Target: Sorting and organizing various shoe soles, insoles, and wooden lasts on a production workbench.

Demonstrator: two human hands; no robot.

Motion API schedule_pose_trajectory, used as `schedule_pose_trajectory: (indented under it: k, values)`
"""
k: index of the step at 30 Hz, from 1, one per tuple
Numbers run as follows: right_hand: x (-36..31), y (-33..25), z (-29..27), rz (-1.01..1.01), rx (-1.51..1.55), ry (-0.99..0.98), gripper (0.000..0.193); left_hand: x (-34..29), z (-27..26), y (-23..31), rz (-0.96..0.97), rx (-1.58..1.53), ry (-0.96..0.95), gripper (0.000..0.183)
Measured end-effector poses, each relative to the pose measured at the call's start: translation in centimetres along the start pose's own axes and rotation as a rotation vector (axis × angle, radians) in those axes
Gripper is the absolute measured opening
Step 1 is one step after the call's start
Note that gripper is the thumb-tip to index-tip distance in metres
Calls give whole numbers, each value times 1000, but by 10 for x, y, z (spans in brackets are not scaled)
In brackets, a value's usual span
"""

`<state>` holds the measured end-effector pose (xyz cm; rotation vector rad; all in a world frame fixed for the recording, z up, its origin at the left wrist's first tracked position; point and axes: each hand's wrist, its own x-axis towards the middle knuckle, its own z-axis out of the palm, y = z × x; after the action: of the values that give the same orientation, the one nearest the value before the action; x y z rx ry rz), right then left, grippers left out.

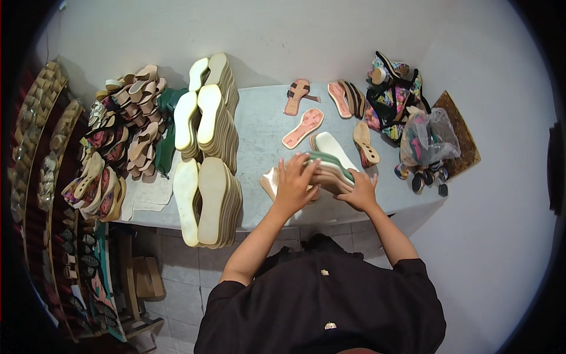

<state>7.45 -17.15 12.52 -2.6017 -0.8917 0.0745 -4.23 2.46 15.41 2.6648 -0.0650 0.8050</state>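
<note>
Near the front of the grey-topped table [259, 130], both my hands are around a small stack of shoe soles [333, 170] with tan, green and white layers. My left hand [296, 182] curls its fingers over the stack's left end. At the right side, my right hand [361, 192] grips the edge, thumb toward the middle. A white sole [331, 146] lies just beyond the stack. Partly under my left hand is a pale, glossy sole-shaped piece [270, 182]. A pink patterned insole [303, 128] and a tan wedge sole [366, 144] lie farther back.
Tall piles of cream soles [219, 194] stand on the left, beside heaped wedge sandals [144, 94]. A strapped sandal [298, 96] and several brown soles [348, 99] lie at the back. Floral shoes [392, 100] and a clear plastic bag [433, 138] occupy the right; shelves [59, 147] line the far left.
</note>
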Motion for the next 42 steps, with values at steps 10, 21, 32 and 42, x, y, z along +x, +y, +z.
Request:
schedule_pose_trajectory:
  k: [10,21,32,42]
  values:
    - [49,-44,-41,204,1328,-363,74,25,41,-7,-646,-1087,261,85]
    - [78,-72,26,-25,1116,-474,80,55,27,-39,-918,-1421,547,51]
    - [177,-125,57,176,1557,-545,42,55,48,-164,-1073,-1261,323,65]
    - [353,-162,144,375,1512,-519,41,61,107,-218,-1196,-1009,642,51]
